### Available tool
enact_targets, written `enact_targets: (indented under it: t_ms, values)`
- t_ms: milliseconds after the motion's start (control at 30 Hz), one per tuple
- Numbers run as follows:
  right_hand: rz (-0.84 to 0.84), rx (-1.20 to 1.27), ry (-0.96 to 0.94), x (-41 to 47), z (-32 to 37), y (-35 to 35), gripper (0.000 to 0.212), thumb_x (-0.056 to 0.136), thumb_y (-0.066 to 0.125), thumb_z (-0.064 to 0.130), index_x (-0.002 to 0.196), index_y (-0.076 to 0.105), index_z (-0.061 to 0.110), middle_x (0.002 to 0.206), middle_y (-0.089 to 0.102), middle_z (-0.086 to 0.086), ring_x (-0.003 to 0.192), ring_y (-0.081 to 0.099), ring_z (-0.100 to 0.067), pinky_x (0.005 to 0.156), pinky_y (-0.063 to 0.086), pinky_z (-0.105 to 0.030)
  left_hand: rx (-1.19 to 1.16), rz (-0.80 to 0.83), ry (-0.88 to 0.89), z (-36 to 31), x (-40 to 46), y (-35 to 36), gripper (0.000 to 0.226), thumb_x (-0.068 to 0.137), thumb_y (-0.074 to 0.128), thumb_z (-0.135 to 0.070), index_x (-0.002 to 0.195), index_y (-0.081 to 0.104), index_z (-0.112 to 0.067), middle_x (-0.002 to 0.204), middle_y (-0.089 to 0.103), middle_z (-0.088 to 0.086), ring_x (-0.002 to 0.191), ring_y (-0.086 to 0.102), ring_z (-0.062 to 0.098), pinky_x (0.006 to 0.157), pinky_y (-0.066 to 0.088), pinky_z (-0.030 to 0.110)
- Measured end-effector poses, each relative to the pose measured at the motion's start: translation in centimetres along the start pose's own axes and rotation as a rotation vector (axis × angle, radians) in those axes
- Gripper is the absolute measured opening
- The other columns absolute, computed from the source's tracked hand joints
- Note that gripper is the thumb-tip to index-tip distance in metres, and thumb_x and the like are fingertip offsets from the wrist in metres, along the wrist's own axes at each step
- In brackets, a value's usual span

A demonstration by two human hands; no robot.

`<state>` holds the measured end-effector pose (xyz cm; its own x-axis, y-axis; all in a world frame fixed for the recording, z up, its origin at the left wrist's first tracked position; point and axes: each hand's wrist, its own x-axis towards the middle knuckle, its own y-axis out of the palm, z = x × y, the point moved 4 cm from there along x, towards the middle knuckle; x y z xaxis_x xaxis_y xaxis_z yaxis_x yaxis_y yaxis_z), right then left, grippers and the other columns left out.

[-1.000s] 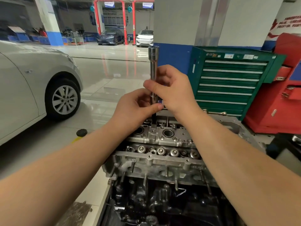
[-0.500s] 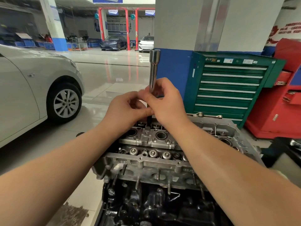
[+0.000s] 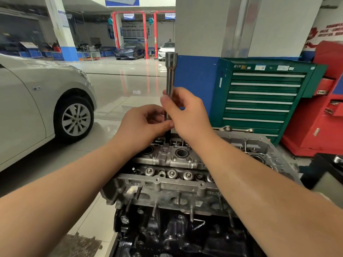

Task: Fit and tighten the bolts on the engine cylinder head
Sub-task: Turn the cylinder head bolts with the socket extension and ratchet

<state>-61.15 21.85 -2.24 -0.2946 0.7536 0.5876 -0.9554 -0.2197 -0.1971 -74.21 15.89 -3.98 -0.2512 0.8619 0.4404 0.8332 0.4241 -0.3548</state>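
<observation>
**Both hands holding the long socket upright over the cylinder head**

I am looking down at the cylinder head, which is sitting on top of the dark engine block right in front of me. My right hand is gripping the long socket, fingers and thumb curled round the middle of its shiny shaft. The tool is standing upright, its wide open end pointing up, well above my knuckles. My left hand is pinching the lower part of the same tool, thumb tip pressing against the shaft just under my right hand. Below both hands a thin dark stem is running down from the tool into the far row of the head, beside a round bore; I cannot tell whether a bolt is sitting under it, as my fingers are hiding that spot.

A spanner is lying on the far edge of the engine. Behind it a green tool cabinet is standing against the blue and white wall, with a red cabinet just beside it on the right. A silver car is parked on the glossy floor to my left.
</observation>
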Motion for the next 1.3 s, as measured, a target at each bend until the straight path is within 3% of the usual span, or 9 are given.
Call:
enact_targets:
  t_ms: [100, 200, 333, 467, 600, 733, 833, 1067, 1300]
  values:
    - [0.044, 0.009, 0.023, -0.09, -0.02, 0.01, 0.018, 0.097, 0.062, 0.031, 0.108, 0.070, 0.043, 0.101, 0.073, 0.008, 0.104, 0.066, -0.013, 0.095, 0.056, -0.048, -0.061, 0.046, 0.007, -0.16, -0.22, 0.36, 0.028, 0.084, 0.081, -0.019, 0.111, 0.076, -0.026, 0.090, 0.078, 0.010, 0.088, 0.074, 0.034, 0.090, 0.060, 0.054]
    - [0.023, -0.042, 0.017, -0.01, 0.03, -0.32, 0.015, 0.094, 0.070, 0.029, 0.106, 0.074, 0.037, 0.098, 0.074, 0.012, 0.101, 0.068, -0.008, 0.093, 0.057, -0.045, -0.050, 0.048, 0.018, -0.51, -0.20, 0.42, 0.033, 0.072, 0.083, -0.036, 0.104, 0.076, -0.031, 0.091, 0.077, 0.009, 0.091, 0.073, 0.033, 0.088, 0.061, 0.046]
    - [-0.007, -0.062, 0.019, 0.09, -0.12, -0.27, 0.014, 0.084, 0.081, 0.038, 0.094, 0.071, 0.033, 0.090, 0.071, 0.012, 0.093, 0.066, -0.008, 0.083, 0.057, -0.036, 0.064, -0.009, 0.045, -0.40, 0.10, 0.29, 0.027, 0.074, 0.091, -0.026, 0.090, 0.072, -0.035, 0.085, 0.076, 0.004, 0.083, 0.071, 0.024, 0.076, 0.057, 0.034]
    - [0.028, -0.028, 0.017, 0.05, 0.01, -0.05, 0.004, 0.095, 0.068, 0.039, 0.096, 0.072, 0.040, 0.091, 0.071, 0.020, 0.093, 0.064, 0.000, 0.081, 0.051, -0.028, 0.007, 0.036, 0.015, -0.39, -0.04, 0.21, 0.019, 0.085, 0.084, -0.018, 0.103, 0.078, -0.022, 0.094, 0.076, 0.017, 0.094, 0.072, 0.037, 0.090, 0.058, 0.051]
    - [0.039, -0.058, 0.028, 0.06, -0.12, -0.23, 0.010, 0.097, 0.067, 0.032, 0.103, 0.074, 0.037, 0.097, 0.072, 0.017, 0.097, 0.068, -0.011, 0.088, 0.059, -0.047, -0.105, 0.096, -0.008, -0.76, -0.53, 0.44, 0.024, 0.094, 0.073, -0.006, 0.115, 0.076, -0.017, 0.102, 0.079, 0.013, 0.101, 0.075, 0.030, 0.096, 0.056, 0.053]
    - [0.014, -0.062, 0.006, 0.04, -0.10, -0.45, 0.011, 0.088, 0.078, 0.038, 0.088, 0.068, 0.044, 0.093, 0.070, 0.022, 0.100, 0.065, -0.002, 0.092, 0.057, -0.041, -0.033, 0.008, 0.006, -0.78, -0.28, 0.27, 0.028, 0.083, 0.086, -0.018, 0.109, 0.076, -0.021, 0.095, 0.077, 0.010, 0.092, 0.074, 0.034, 0.089, 0.059, 0.055]
    - [0.027, -0.031, 0.002, 0.09, -0.10, -0.32, 0.007, 0.089, 0.076, 0.038, 0.094, 0.072, 0.042, 0.093, 0.071, 0.024, 0.101, 0.065, -0.004, 0.091, 0.056, -0.039, -0.024, -0.055, 0.018, -0.37, -0.03, -0.15, 0.031, 0.078, 0.090, -0.019, 0.103, 0.074, -0.013, 0.085, 0.074, 0.006, 0.082, 0.074, 0.029, 0.080, 0.063, 0.045]
    - [0.020, -0.009, 0.013, 0.28, -0.25, -0.50, 0.019, 0.094, 0.070, 0.028, 0.088, 0.068, 0.046, 0.095, 0.072, 0.020, 0.097, 0.065, 0.002, 0.086, 0.055, -0.028, -0.113, 0.122, 0.058, -0.28, 0.08, 0.63, 0.021, 0.096, 0.074, -0.013, 0.115, 0.076, -0.022, 0.107, 0.080, 0.004, 0.106, 0.075, 0.020, 0.100, 0.057, 0.039]
    - [0.006, 0.033, 0.050, 0.33, -0.72, -0.35, 0.009, 0.089, 0.077, 0.035, 0.094, 0.071, 0.039, 0.095, 0.072, 0.022, 0.095, 0.065, 0.005, 0.082, 0.051, -0.022, 0.108, -0.019, 0.063, -0.05, 0.44, 0.40, 0.027, 0.081, 0.086, -0.032, 0.101, 0.076, -0.018, 0.085, 0.074, 0.009, 0.081, 0.068, 0.027, 0.076, 0.054, 0.042]
